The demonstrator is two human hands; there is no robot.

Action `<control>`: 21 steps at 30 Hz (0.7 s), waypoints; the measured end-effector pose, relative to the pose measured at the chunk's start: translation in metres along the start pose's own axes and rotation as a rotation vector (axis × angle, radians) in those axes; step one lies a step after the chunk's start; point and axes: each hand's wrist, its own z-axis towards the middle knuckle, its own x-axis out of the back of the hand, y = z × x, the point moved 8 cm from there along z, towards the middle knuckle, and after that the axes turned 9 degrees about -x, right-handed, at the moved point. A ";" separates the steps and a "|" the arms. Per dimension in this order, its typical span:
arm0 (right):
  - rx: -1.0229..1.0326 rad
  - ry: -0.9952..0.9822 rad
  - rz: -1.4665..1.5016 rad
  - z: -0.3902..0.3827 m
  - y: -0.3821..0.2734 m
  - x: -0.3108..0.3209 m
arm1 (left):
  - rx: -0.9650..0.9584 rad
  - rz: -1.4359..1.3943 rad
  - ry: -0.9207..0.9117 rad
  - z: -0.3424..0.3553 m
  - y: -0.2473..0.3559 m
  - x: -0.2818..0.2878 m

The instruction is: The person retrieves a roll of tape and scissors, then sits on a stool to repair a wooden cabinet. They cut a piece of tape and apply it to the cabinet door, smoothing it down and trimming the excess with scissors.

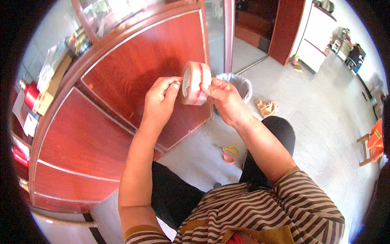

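Note:
A wide roll of clear packing tape with a red stripe around it is raised in front of me. My right hand grips its right side, the thumb pressed on the outer face. Close to the roll's left side, my left hand is closed, thumb and forefinger pinched together. Whatever is between those fingertips, if anything, is too small to make out. Below the hands, a pair of scissors with red and yellow handles lies on the grey floor.
Dark red cabinet panels stand at the left and ahead. Behind my right hand is a waste bin lined with a clear bag, with crumpled brown paper beside it. A wooden chair with orange cloth stands far right.

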 end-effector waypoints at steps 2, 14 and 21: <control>0.050 0.021 0.049 0.000 -0.038 0.007 | 0.010 -0.155 0.020 0.022 0.009 -0.021; 0.164 0.083 0.172 0.007 -0.078 0.066 | -0.047 -0.237 -0.189 0.068 0.012 -0.086; 0.157 0.025 0.158 0.020 -0.067 0.075 | 0.131 -0.569 -0.194 0.071 -0.005 -0.103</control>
